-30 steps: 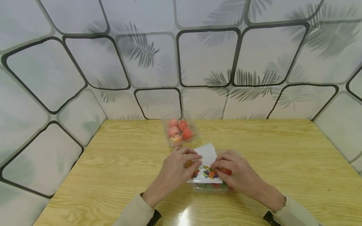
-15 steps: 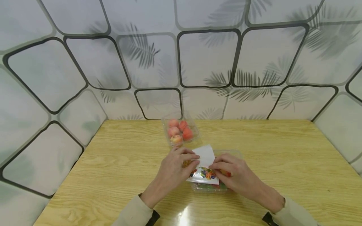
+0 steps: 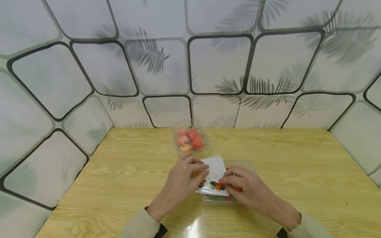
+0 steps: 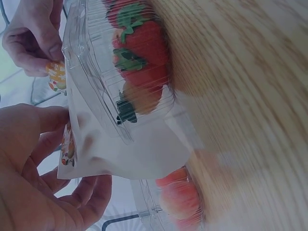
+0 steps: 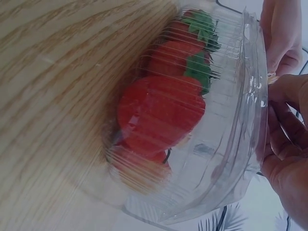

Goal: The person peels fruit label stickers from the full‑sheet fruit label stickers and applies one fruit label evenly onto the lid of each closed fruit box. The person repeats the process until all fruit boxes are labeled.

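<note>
A white paper sheet [image 3: 215, 168] printed with colourful fruit pictures lies over a clear plastic box [image 3: 217, 199]. My left hand [image 3: 184, 180] pinches the sheet's left side between thumb and fingers. At the right side, my right hand [image 3: 248, 185] pinches the printed part; the left wrist view shows an orange printed piece [image 4: 56, 74] at its fingertips. Inside the box, strawberries [image 4: 144, 45] with green leaves lie along one side. The right wrist view also shows a larger red fruit [image 5: 159, 110] and a red-yellow one [image 5: 142, 171] through the ribbed wall. The sheet hides much of the lid.
Behind the hands, near the wall, stands a second clear plastic box [image 3: 206, 137] holding several round pinkish-red fruits [image 3: 183, 141]. Both boxes stand on a wood-grain table [image 3: 134, 158]. A patterned wall covering [image 3: 218, 66] rises behind the table and along both sides.
Both hands have shifted slightly left, and the sheet has slid left with them over the box. The head view has tilted a little, so the scene sits slightly lower.
</note>
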Available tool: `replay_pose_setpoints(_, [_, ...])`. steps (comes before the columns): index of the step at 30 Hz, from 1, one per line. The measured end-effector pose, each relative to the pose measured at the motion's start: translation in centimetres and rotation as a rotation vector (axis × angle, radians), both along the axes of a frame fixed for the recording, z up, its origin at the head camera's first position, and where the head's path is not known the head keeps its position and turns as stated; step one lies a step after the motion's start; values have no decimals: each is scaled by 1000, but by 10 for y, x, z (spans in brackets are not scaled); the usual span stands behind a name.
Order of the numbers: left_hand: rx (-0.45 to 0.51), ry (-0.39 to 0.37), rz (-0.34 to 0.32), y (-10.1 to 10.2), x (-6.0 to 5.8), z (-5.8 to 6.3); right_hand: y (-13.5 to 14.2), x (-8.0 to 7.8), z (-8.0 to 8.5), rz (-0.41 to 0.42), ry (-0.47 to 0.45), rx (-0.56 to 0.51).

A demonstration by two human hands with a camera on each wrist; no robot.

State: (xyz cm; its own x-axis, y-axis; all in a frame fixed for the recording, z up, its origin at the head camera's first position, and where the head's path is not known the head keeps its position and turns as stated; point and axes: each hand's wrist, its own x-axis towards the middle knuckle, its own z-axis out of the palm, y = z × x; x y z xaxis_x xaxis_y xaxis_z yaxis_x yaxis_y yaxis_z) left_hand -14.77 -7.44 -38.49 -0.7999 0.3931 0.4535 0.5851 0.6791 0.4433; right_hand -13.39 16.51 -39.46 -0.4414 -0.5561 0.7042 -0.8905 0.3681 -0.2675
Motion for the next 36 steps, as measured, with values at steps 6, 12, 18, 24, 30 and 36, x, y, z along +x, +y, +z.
replay_pose_setpoints(6, [23, -17, 4, -1, 0, 0, 0, 0, -1, 5, 8, -8])
replay_pose_setpoints(12, [28, -14, 12, -3, 0, 0, 0, 0, 0, 11, 35, -2])
replay_pose_setpoints(18, [42, -20, 14, -4, 0, -1, -1, 2, 1, 11, 39, -6])
replay_pose_setpoints(24, [48, -29, 26, -5, 0, -2, -1, 4, 1, 16, 40, -15])
replay_pose_setpoints(30, [53, -38, 31, -6, 0, -3, -2, 5, 1, 16, 35, -9])
replay_pose_setpoints(36, [59, -32, 33, -8, 0, -4, -3, 7, 2, 16, 53, -7])
